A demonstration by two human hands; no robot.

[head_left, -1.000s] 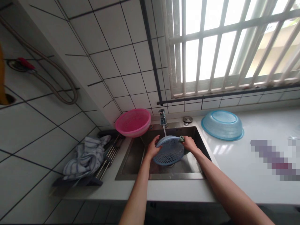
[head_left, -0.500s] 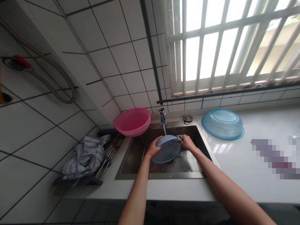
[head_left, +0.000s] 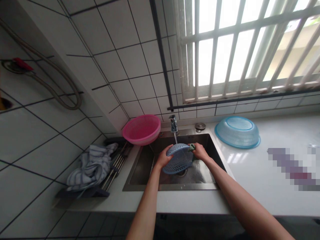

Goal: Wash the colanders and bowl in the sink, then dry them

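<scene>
Over the steel sink [head_left: 140, 173], the left hand [head_left: 163, 159] curls around the left rim of a blue perforated colander [head_left: 178, 160], held tilted above the drain; the right hand [head_left: 200, 152] pinches a small green cloth [head_left: 192, 147] against the colander's far right edge; water falls from one tap [head_left: 173, 124] just behind. To the left lies one striped towel [head_left: 91, 166] on a rack; farther back, one pink colander [head_left: 142, 129] sits at the sink's corner, and one pale blue basin [head_left: 237, 132] lies upside down on the white counter [head_left: 250, 180].

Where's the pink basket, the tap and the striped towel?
pink basket [head_left: 142, 129], head view, inside mesh
tap [head_left: 173, 125], head view, metal spout
striped towel [head_left: 90, 165], head view, middle of the crumpled cloth
</scene>
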